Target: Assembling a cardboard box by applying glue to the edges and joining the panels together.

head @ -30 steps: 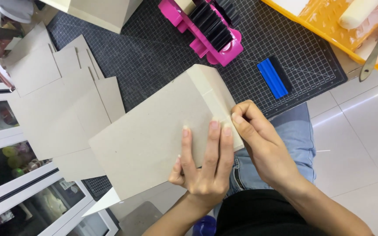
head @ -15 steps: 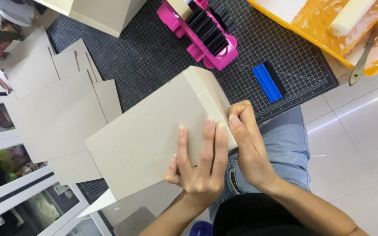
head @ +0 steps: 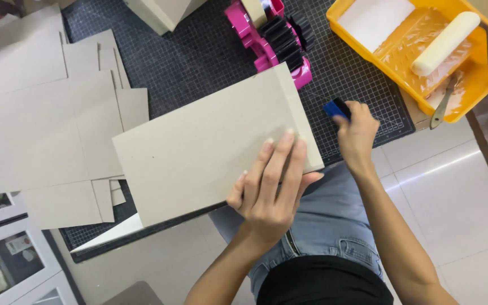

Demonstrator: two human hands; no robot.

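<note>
Greyboard box (head: pixel 210 147) lying big side up across the front edge of the black cutting mat (head: pixel 199 62) on the table, near end hanging over the lap. Left hand (head: pixel 269 189) spread flat on top, fingers straight, pinning rather than gripping. Right hand (head: pixel 357 133) no longer at the box's right edge like half a second ago, now out on the mat with its grip curled shut around the blue scraper (head: pixel 336 108). Reads like bare-finger pressing swapped for the tool, just my guess. Yellow paint tray (head: pixel 481 79) at top right holding a white foam roller (head: pixel 444 42), a sheet of clear film and a small metal tool. Pink tape dispenser (head: pixel 266 34) behind the box, flat card pieces (head: pixel 40 124) stacked off to the left
</note>
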